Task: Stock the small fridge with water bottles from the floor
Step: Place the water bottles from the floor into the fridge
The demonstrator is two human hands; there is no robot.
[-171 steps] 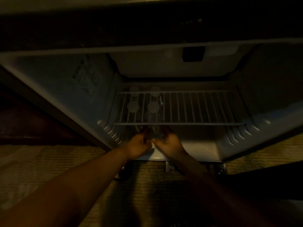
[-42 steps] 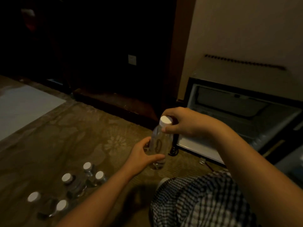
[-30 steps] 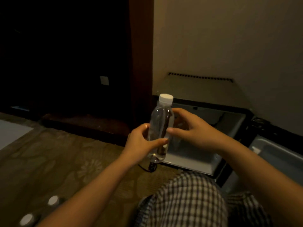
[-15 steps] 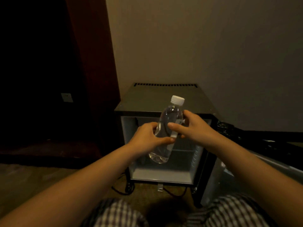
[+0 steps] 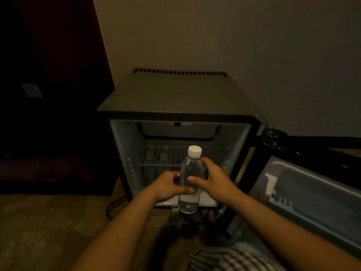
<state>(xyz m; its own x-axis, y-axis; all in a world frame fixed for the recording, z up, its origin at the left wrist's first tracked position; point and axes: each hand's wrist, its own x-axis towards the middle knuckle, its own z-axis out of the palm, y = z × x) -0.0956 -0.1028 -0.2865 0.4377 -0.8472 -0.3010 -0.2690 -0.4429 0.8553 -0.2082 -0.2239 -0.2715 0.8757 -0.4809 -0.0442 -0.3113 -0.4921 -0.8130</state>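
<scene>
A clear water bottle (image 5: 190,178), white cap up, is held upright in front of the open small fridge (image 5: 175,94). The left hand (image 5: 166,186) and right hand (image 5: 218,181) each close their grip round its body. Dim bottles (image 5: 154,155) stand at the back left corner of the wire shelf (image 5: 162,164).

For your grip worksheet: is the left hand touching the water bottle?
Touching. The head view shows the left hand wrapped round the water bottle, thumb across its front.
</scene>
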